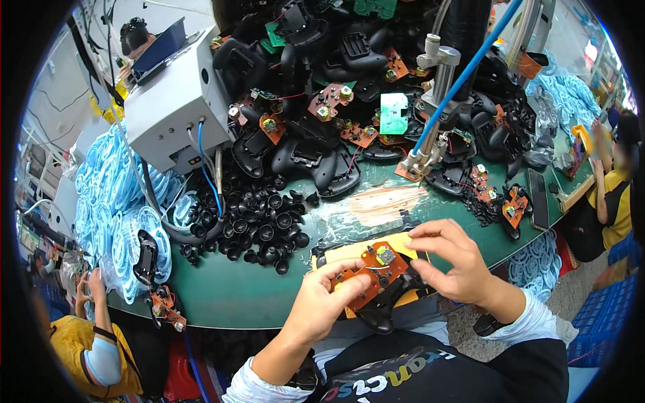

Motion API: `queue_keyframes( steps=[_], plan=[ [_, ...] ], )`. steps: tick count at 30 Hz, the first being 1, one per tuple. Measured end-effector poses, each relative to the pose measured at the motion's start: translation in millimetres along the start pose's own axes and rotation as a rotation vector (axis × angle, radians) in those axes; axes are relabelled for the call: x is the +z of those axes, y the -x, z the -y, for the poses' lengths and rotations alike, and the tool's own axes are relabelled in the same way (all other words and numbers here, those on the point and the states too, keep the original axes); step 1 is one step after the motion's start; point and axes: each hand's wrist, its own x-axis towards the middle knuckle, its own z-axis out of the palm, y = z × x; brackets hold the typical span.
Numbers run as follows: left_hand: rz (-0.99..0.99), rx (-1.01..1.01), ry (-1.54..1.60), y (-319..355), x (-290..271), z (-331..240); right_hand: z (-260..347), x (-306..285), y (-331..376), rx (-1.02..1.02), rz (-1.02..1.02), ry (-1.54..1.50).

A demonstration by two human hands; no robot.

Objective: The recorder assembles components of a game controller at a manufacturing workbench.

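Between its thumb and fingers, my left hand (321, 301) grips an orange-brown circuit board (368, 287), tilted, with a small green-and-metal part and a short light wire on top. Just right of the board, my right hand (458, 263) has its thumb and bent fingers apart; I see nothing between them. A black gamepad shell (377, 317) lies below the board and is partly hidden by it. Under these is a yellow pad (342, 252) at the near edge of the green table (235, 295).
Small black caps (259, 225) heap left of the pad. Behind lie many gamepad shells (319, 164) and boards. A grey machine box (178, 107) stands left, a metal press fixture (440, 87) right. Pale blue rings (111, 201) pile up left. Co-workers (101, 349) sit at both sides.
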Motion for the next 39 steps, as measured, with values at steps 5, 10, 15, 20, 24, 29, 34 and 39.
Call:
queue_keyframes(
  steps=[5,10,15,20,24,29,34,39],
  plan=[
    [0.083,-0.002,-0.089,-4,0,2,6,-7,-25,-0.361,0.082,0.206],
    [0.079,0.031,-0.337,-9,8,1,-3,-9,-33,-0.465,0.188,0.219],
    [0.117,-0.008,-0.509,-6,14,3,-14,31,-35,-0.271,0.191,-0.033],
    [-0.043,-0.031,-0.143,-10,-3,21,-31,-14,-9,0.138,-0.25,-0.069],
    [-0.034,-0.129,0.022,-7,-5,18,-85,-88,55,0.348,-0.287,0.58],
    [0.012,-0.085,0.099,-7,-1,16,-102,-90,85,0.324,-0.059,0.64],
    [0.001,-0.082,0.1,-3,1,19,-114,-83,83,0.225,-0.031,0.675],
    [-0.048,-0.074,0.113,5,7,12,-88,-69,79,0.336,0.078,0.17]
  ],
)
